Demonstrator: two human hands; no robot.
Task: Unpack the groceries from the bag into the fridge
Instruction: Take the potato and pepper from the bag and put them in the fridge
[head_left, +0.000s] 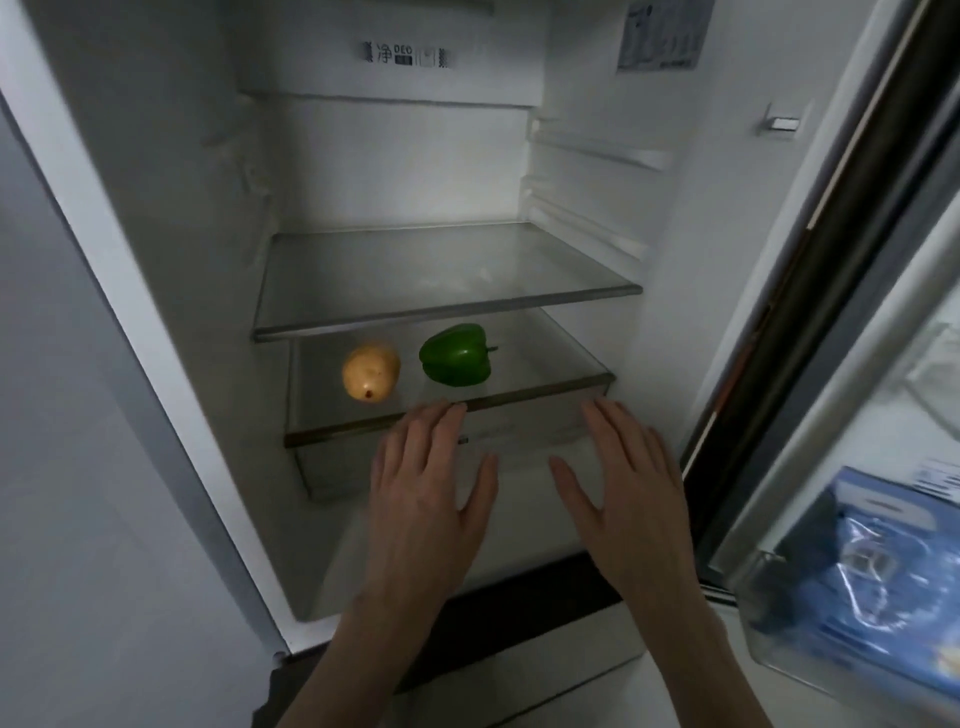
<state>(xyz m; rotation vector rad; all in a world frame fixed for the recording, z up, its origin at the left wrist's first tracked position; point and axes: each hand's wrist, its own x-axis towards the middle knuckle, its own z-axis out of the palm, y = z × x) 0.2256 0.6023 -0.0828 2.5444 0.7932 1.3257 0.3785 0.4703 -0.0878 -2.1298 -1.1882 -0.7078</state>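
**Green pepper and potato shelved; both hands free at the drawer**

Green bell pepper (456, 355) and a yellowish potato (371, 373) (it could be another round tuber, but potato fits best) lie side by side, near but apart, on the lower glass shelf (545, 391) of the open fridge (156, 322). That shelf seems to double as the cover of the clear crisper drawer (519, 441) beneath it. The upper glass shelf (447, 280) carries nothing that can be seen.

Both hands reach toward the drawer front. On the left hand (428, 486) the fingers (439, 421) lie straight and lightly spread, their tips at the front edge of the lower shelf. The right hand (631, 480) is likewise flat with fingers straight and thumb out, at or just before the drawer face. Neither holds anything; whether they actually press the plastic cannot be told.

A blue packet (872, 571) sits in the door bin (753, 597) at right, blurred.

Judging from this, at least two groceries are already put away. The bag is out of view, so how much remains to unpack cannot be told.
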